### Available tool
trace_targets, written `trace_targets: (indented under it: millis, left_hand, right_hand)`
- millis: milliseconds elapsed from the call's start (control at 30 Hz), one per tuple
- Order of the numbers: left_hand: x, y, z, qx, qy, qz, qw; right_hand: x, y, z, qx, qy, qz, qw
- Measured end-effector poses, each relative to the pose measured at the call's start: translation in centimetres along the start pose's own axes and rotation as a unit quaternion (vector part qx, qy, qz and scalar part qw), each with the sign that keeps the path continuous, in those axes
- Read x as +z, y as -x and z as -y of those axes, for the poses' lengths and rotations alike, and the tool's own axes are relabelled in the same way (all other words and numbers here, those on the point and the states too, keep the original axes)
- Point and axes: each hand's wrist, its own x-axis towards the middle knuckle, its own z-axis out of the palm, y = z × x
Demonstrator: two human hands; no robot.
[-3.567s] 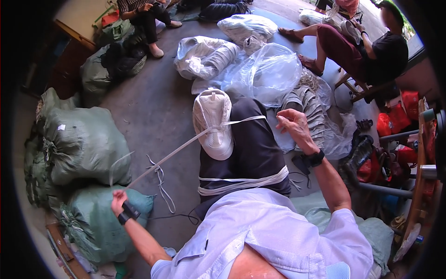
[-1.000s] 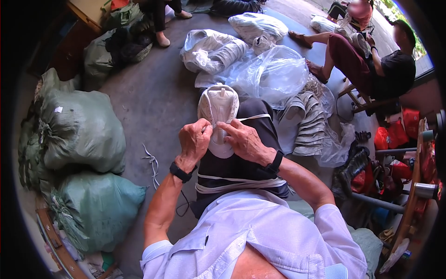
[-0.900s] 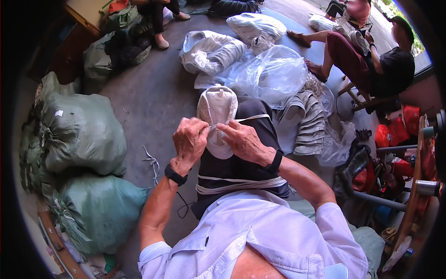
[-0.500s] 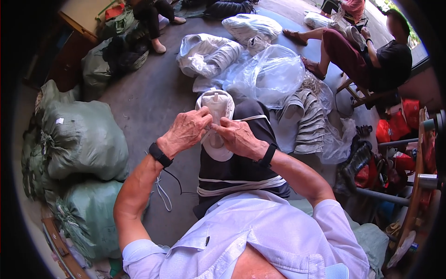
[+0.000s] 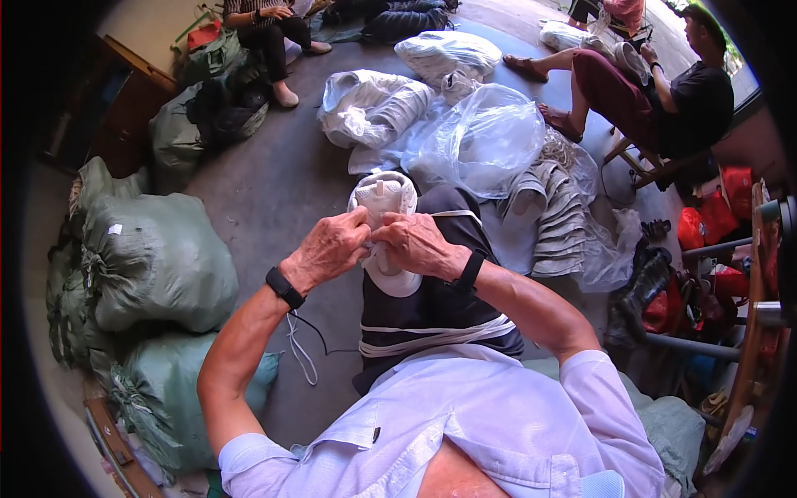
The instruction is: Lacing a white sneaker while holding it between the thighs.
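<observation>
A white shoe (image 5: 397,282) rests on my dark-trousered leg, its opening and tongue facing away from me and its toe toward me. From the left, my left hand (image 5: 330,246) closes its thumb and fingers at the shoe's lacing area. My right hand (image 5: 422,244) meets it there, fingertips bent in a pinch close to the left ones. Whatever lies between the fingertips is too small to make out. A thin white cord (image 5: 455,213) crosses my knee beside my right hand. Several white laces (image 5: 440,330) are draped across my upper thighs.
Clear plastic bags (image 5: 477,137) and stacked grey shoes (image 5: 558,224) lie ahead. Green sacks (image 5: 162,257) stand at the left. A seated person (image 5: 664,100) is at the right, another (image 5: 278,29) at the far left. A rack with red bags (image 5: 706,224) stands right. A looped cord (image 5: 303,353) hangs by my left wrist.
My fingertips have moved closer together over the shoe's front, and the shoe's toe sits slightly nearer me. The whole view has shifted a little.
</observation>
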Motion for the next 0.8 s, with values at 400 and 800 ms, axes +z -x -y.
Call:
trace_targets:
  millis: [400, 800]
  left_hand:
    - [-0.9, -0.2, 0.3, 0.034, -0.049, 0.038, 0.998]
    - [-0.1, -0.1, 0.5, 0.068, -0.022, 0.011, 0.997]
  right_hand:
    - [0.2, -0.3, -0.8, -0.036, 0.018, 0.003, 0.999]
    - [-0.1, 0.6, -0.7, -0.044, -0.034, 0.000, 0.998]
